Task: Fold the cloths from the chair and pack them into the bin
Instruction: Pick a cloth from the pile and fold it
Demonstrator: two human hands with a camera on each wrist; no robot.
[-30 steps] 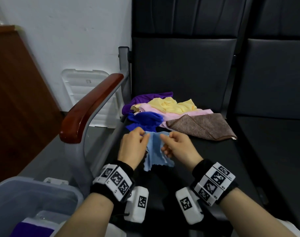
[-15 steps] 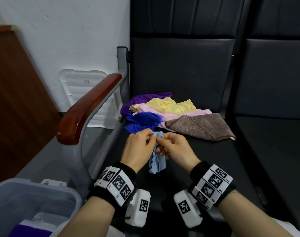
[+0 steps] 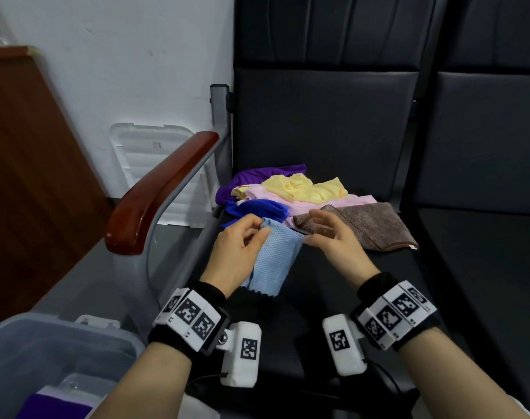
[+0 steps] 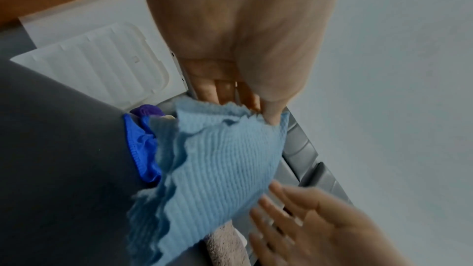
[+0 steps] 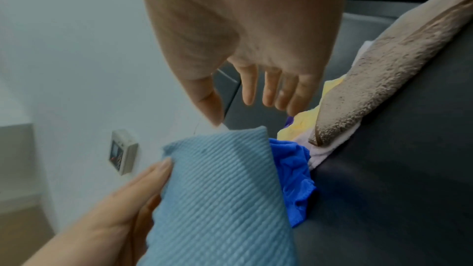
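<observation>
A light blue cloth (image 3: 273, 258) was held up over the front of the black chair seat (image 3: 333, 297), pinched at its top corner between the thumb and fingers of the left hand (image 3: 242, 252). The cloth hung doubled over, its free edges dropping toward six o'clock. The right hand (image 3: 333, 237) was seen just beside the cloth at three o'clock, released, with fingers (image 5: 249, 88) spread and nearly straight; in the right wrist view its thumb tip lay just above the cloth's upper corner, and contact could not be told.

Toward twelve o'clock from the hands, a heap of cloths was found on the seat: a royal blue cloth (image 3: 257, 207) nearest, then a pink cloth (image 3: 333, 204), a yellow cloth (image 3: 303, 186) on top of it and a purple cloth (image 3: 257, 176) at the back. A brown towel (image 3: 363, 225) was laid at two o'clock of the heap, partly over the pink one.

At seven o'clock in the head view, a clear bin (image 3: 61, 343) was placed beside the chair below the wooden armrest (image 3: 161, 192), with a purple folded cloth (image 3: 55, 406) inside. A white lid (image 3: 155, 164) was leaned against the wall.
</observation>
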